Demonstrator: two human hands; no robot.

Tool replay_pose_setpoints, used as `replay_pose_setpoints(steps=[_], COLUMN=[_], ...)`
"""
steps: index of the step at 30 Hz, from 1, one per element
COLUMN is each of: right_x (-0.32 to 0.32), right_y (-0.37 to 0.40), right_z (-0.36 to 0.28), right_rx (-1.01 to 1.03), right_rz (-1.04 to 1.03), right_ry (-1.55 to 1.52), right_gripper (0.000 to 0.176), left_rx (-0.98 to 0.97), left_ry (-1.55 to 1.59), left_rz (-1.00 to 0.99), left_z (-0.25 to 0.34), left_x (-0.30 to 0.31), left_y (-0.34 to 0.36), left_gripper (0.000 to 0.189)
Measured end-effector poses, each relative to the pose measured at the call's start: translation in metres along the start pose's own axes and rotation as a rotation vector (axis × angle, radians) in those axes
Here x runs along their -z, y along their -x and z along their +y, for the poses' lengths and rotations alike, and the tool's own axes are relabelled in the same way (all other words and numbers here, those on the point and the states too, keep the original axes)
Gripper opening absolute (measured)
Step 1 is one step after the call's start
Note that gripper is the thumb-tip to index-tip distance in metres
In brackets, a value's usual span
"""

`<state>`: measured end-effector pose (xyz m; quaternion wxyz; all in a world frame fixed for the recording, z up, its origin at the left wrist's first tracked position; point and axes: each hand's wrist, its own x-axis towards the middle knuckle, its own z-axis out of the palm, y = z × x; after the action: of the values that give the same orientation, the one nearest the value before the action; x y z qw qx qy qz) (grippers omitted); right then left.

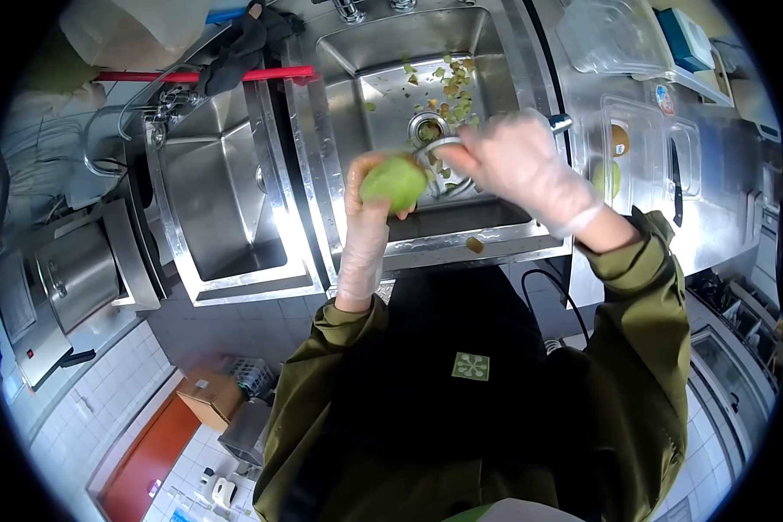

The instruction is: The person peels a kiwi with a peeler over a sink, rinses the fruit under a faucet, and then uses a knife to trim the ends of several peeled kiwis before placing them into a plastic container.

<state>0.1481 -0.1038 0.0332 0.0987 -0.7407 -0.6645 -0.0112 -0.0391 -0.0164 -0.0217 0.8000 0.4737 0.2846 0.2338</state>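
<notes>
Over the front of the steel sink [365, 122], my gloved left hand [367, 191] is wrapped round a peeled green fruit [394, 184]. My gloved right hand [513, 165] grips a metal peeler [439, 150], whose head is beside the fruit's right side; whether they touch is unclear. Several green and brown peel scraps [452, 85] lie on the sink floor and around the drain [428, 128]. One brown scrap [474, 245] rests on the sink's front rim.
A clear container [639, 117] on the right counter holds a brown fruit [619, 139] and a green one [607, 178]. Beside it lies a black-handled knife [677, 174]. A second sink [217, 183] is at left, with a red bar [278, 73] above it.
</notes>
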Motion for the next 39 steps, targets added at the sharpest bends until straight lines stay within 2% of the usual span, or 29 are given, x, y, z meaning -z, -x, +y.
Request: replay_pose_setpoints(steps=[2, 6, 7, 10, 11, 14, 15, 16, 17, 19, 20, 21, 22, 23, 24, 26, 29, 32, 33, 35, 37, 38, 39], right_x=[0.002, -0.009, -0.009, -0.017, -0.013, -0.026, -0.03, -0.028, -0.047, -0.068, -0.057, -0.056, -0.066, -0.092, -0.085, -0.08, -0.066, -0.074, -0.069, -0.055, -0.039, -0.035, -0.04], right_y=[-0.007, 0.001, 0.004, 0.015, 0.02, 0.034, 0.037, 0.036, 0.045, 0.061, 0.067, 0.072, 0.08, 0.094, 0.097, 0.12, 0.139, 0.162, 0.168, 0.178, 0.183, 0.187, 0.193], right_z=[0.007, 0.024, 0.024, 0.015, 0.011, 0.007, 0.005, -0.002, 0.004, -0.002, -0.01, -0.016, -0.02, -0.019, -0.023, -0.035, -0.043, -0.043, -0.04, -0.033, -0.026, -0.024, -0.023], right_rx=[-0.154, -0.184, -0.181, -0.244, -0.333, -0.257, -0.236, -0.285, -0.276, -0.35, -0.327, -0.356, -0.431, -0.482, -0.567, -0.559, -0.711, -0.767, -0.761, -0.745, -0.834, -0.878, -0.83], right_rz=[-0.219, -0.143, -0.11, -0.001, -0.036, 0.399, 0.406, 0.28, 0.061, 0.134, 0.204, 0.167, 0.066, -0.034, -0.289, -0.155, -0.174, -0.08, -0.069, -0.056, -0.077, -0.091, -0.012], right_ry=[0.14, 0.035, -0.003, -0.197, -0.251, -0.159, -0.111, -0.058, 0.018, 0.054, 0.084, 0.07, 0.092, -0.009, -0.144, -0.169, -0.429, -0.471, -0.472, -0.474, -0.539, -0.574, -0.538], right_gripper=[0.043, 0.039, 0.037, 0.031, 0.021, 0.025, 0.028, 0.02, 0.015, 0.015, 0.014, 0.013, 0.01, 0.011, 0.014, 0.016, 0.018, 0.02, 0.02, 0.02, 0.021, 0.022, 0.023], left_rx=[0.111, 0.169, 0.222, 0.333, 0.378, 0.386, 0.338, 0.287, 0.271, 0.261, 0.251, 0.256, 0.253, 0.269, 0.269, 0.243, 0.349, 0.432, 0.418, 0.434, 0.494, 0.344, 0.187], left_ry=[0.083, 0.38, 0.448, 0.574, 0.679, 0.53, 0.492, 0.418, 0.378, 0.324, 0.32, 0.266, 0.206, 0.154, 0.064, -0.105, -0.47, -0.75, -0.804, -0.941, -1.112, -1.255, -1.39], left_rz=[0.069, 0.073, 0.138, 0.106, 0.084, 0.184, 0.134, 0.116, 0.126, 0.069, 0.037, 0.003, -0.014, -0.075, -0.12, -0.212, -0.583, -1.016, -1.09, -1.182, -1.213, -1.211, -1.2], left_z=[0.007, 0.003, 0.003, 0.004, 0.002, 0.014, 0.009, 0.004, 0.0, 0.001, 0.003, 0.004, 0.007, 0.01, 0.012, 0.01, -0.012, -0.071, -0.089, -0.131, -0.162, -0.167, -0.165], left_x=[-0.007, 0.002, 0.002, 0.005, 0.009, -0.005, -0.002, 0.001, 0.002, 0.0, -0.005, -0.011, -0.019, -0.033, -0.05, -0.102, -0.191, -0.268, -0.287, -0.315, -0.335, -0.338, -0.341], left_y=[0.002, -0.006, -0.009, -0.013, -0.012, -0.012, -0.012, -0.013, -0.013, -0.013, -0.016, -0.024, -0.028, -0.035, -0.042, -0.057, -0.074, -0.078, -0.07, -0.062, -0.062, -0.063, -0.065], left_gripper=[0.05, 0.05, 0.045, 0.044, 0.045, 0.047, 0.048, 0.05, 0.051, 0.052, 0.053, 0.052, 0.051, 0.049, 0.048, 0.046, 0.044, 0.047, 0.049, 0.054, 0.06, 0.062, 0.064])
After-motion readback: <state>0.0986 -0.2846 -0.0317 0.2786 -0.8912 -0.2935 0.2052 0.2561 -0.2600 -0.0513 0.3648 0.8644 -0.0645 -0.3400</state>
